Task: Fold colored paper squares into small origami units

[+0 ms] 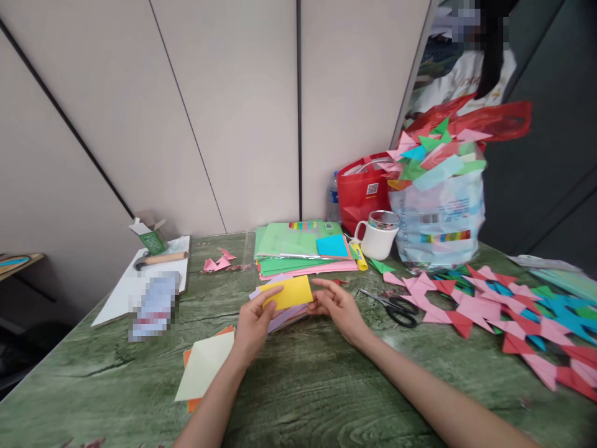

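A folded yellow paper rectangle (293, 291) is pinched by my left hand (254, 323) at its left end, thumb in front and fingers behind. My right hand (338, 310) is beside the right end of that paper, index finger stretched out and the lower fingers curled near the corner. Whether those fingers touch the paper is hard to make out. Beneath the yellow piece lies a stack of purple paper sheets (284, 318), partly hidden by it and my hands. Black-handled scissors (396, 308) lie to the right of my right hand.
Cream and orange sheets (208, 364) lie by my left forearm. Behind are packs of coloured paper (280, 239) and a white mug (379, 236). Folded paper stars (480, 305) spread rightward below a stuffed plastic bag (438, 211). A hammer (163, 259) rests on a white board (125, 292).
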A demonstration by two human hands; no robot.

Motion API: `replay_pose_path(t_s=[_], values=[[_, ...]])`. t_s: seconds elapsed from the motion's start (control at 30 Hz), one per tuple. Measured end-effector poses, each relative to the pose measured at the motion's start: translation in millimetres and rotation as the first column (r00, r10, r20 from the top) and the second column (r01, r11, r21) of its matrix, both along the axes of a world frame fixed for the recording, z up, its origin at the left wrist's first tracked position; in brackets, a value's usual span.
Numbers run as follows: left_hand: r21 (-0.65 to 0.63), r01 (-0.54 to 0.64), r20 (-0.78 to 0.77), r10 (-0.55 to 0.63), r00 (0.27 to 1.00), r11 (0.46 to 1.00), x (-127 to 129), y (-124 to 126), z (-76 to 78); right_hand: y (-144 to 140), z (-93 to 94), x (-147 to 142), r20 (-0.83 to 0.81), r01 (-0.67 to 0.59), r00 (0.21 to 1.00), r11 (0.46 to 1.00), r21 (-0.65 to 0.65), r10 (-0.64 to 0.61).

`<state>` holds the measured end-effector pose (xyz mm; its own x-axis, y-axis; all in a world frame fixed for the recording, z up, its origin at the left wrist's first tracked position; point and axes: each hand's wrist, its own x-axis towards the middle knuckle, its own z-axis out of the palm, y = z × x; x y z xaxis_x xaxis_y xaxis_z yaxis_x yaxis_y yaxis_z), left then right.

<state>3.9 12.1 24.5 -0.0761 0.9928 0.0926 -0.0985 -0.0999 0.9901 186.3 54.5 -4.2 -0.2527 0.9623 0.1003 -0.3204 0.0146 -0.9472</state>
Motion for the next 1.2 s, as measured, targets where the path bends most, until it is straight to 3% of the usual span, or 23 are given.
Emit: replay_pose_path(t_s=[0.17, 0.3, 0.53, 0.63, 0.73, 0.8, 1.0, 1.1, 1.2], values=[[-0.023, 0.05, -0.087, -0.052, 0.995, 0.998, 4.6, -3.4, 3.0, -6.6, -0.1, -5.1, -0.008, -0.09, 0.996, 0.995, -0.039, 0.09], [-0.023, 0.11, -0.114, -0.111, 0.987, 0.994, 5.7, -5.2, 4.5, -5.6, -3.2, -4.3, -0.011, -0.078, 0.997, 0.996, -0.051, 0.078], [0.035, 0.073, -0.04, -0.072, 0.997, 0.997, 2.2, -1.2, 1.1, -4.3, 1.0, -2.2, -0.026, -0.022, 0.999, 0.997, -0.076, 0.02], [0.044, 0.05, -0.042, -0.048, 0.998, 0.998, 0.9, -0.6, 1.8, -2.1, 5.2, 0.0, -0.087, -0.013, 0.996, 0.986, -0.164, -0.002], [0.087, 0.087, -0.141, -0.074, 0.987, 0.992, 1.8, -1.6, 2.3, -2.1, 8.2, 1.3, -0.167, -0.153, 0.98, 0.939, -0.308, 0.105], [0.136, 0.121, -0.256, -0.083, 0.963, 0.983, 3.6, -2.6, 1.6, -4.7, 9.3, 0.7, -0.204, -0.279, 0.954, 0.901, -0.333, 0.22], [0.256, 0.071, -0.453, 0.055, 0.89, 0.964, 8.7, -4.7, -0.5, -15.3, 13.2, -1.3, -0.203, -0.505, 0.86, 0.837, -0.209, 0.468], [0.343, -0.003, -0.474, 0.176, 0.863, 0.939, 9.9, -5.0, 0.2, -17.1, 15.4, -0.7, -0.165, -0.504, 0.861, 0.848, -0.161, 0.481], [0.344, -0.069, -0.454, 0.23, 0.861, 0.936, 11.6, -4.8, -1.8, -16.0, 14.5, -0.7, -0.116, -0.442, 0.896, 0.887, -0.134, 0.429]])
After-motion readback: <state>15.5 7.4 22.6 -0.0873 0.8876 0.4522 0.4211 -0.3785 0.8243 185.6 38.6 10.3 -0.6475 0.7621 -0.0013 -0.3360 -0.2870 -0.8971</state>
